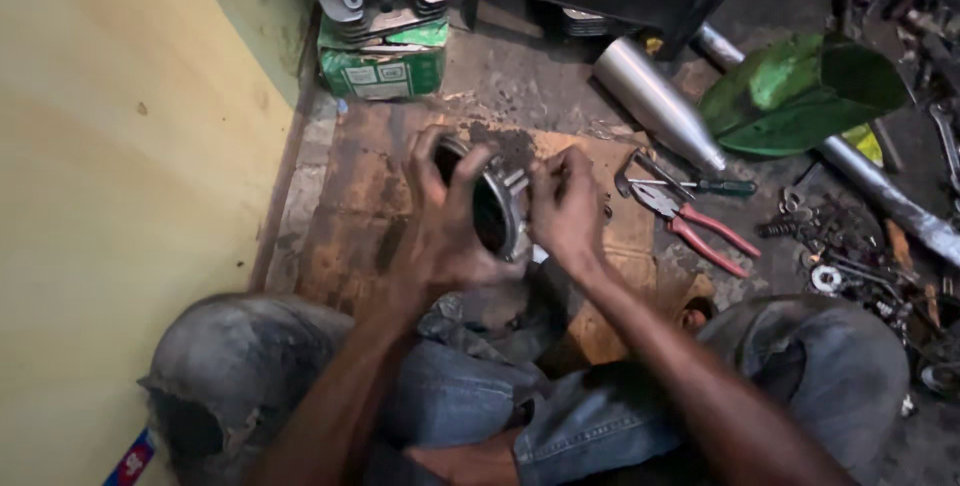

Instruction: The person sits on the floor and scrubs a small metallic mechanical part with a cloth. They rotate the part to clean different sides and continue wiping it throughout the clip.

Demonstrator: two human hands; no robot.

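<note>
Engine cylinder (497,208) clasped by left hand (447,229), right hand (565,208) pinching its side, bore dark, red-handled pliers (690,218) nearby

yellow wall (110,146) at left, grimy concrete floor (520,76), dim light.
</note>
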